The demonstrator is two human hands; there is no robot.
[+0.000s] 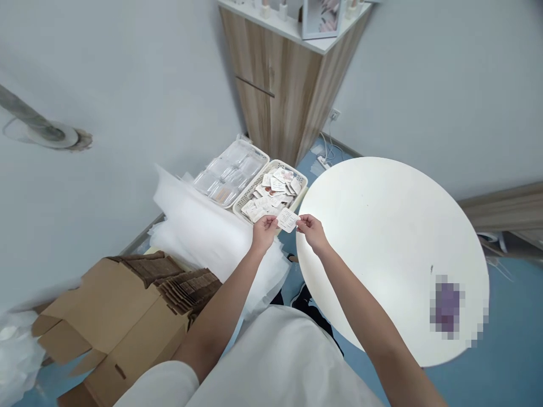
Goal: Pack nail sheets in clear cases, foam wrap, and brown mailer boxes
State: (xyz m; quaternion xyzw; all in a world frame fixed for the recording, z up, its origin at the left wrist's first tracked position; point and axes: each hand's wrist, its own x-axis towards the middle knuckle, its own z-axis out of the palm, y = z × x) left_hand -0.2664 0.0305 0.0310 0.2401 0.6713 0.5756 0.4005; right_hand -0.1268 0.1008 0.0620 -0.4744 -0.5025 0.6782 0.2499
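Note:
Between my two hands is a small white card (288,220) with lines of dark print and rounded corners. My left hand (264,232) pinches its left edge, and my right hand (313,231) pinches its right edge. Just beyond the card stands a cream plastic basket (302,180) heaped with similar printed cards (271,195), some showing small pictures. Against its left side is a second basket (266,160) filled with clear plastic packets (233,168).
A round white table (382,226) stands to the right, with a pixelated purple patch on it. White foam sheeting (212,226) and flattened brown cardboard boxes (114,305) lie to the left. A wood-grain cabinet (284,85) rises behind the baskets. A power strip (323,162) lies on the blue floor.

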